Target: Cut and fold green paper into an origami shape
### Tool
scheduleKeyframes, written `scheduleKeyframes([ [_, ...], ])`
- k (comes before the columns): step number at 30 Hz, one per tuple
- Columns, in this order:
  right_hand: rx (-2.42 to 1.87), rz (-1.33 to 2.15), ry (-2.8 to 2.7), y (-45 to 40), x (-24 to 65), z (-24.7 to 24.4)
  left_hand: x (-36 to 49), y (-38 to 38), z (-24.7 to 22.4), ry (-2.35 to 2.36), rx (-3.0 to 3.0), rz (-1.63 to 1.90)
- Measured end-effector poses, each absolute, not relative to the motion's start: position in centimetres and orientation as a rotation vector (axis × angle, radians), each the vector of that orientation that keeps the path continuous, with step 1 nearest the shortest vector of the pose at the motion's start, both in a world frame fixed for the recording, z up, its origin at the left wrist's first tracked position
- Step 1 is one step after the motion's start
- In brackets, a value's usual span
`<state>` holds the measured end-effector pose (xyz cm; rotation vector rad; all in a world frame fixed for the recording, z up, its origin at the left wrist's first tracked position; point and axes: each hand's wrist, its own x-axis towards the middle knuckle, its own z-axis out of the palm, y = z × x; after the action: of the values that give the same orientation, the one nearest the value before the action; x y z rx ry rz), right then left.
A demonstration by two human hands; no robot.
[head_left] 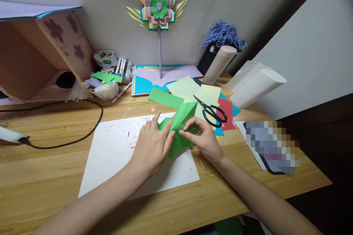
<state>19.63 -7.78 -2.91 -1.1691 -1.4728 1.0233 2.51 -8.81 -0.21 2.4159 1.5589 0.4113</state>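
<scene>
A folded sheet of green paper (180, 117) is raised in a creased flap over the white sheet (110, 161). My left hand (151, 141) lies across its left side, with the thumb and index finger holding the fold and the other fingers stretched out. With thumb and index finger closed in a pinch, my right hand (202, 137) grips the right side of the same green paper. Part of the paper is hidden behind my fingers. Just beyond my right hand, black-handled scissors (213, 114) rest on pale yellow paper (182, 90).
A green strip (165, 97) lies behind the folded paper. A layered paper flower (159, 5) stands against the wall. Left are a cardboard box (66, 40), a tub of scraps (106, 91) and a black cable (100, 117). Right are a pink cylinder (220, 64), a white paper roll (257, 86) and a blurred-out device (271, 148).
</scene>
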Motion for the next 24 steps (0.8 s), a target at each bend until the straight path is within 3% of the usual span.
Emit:
scheduleKeyframes([
  [5,-1.227,0.956,-1.532,-8.6,21.6,-1.7,2.5,-8.5,-1.0,1.572,2.341,0.465],
  [10,-1.683,0.144,-1.293,-12.9,29.9,-2.3,2.6,-8.1,-1.6,1.546,2.303,0.434],
  [13,-1.929,-0.142,-1.263,-15.7,35.1,-3.6,2.7,-8.1,-1.8,1.533,2.297,0.441],
  [24,-2.094,-0.130,-1.452,-15.0,39.4,-6.8,3.1,-8.6,-1.3,1.595,2.241,0.493],
])
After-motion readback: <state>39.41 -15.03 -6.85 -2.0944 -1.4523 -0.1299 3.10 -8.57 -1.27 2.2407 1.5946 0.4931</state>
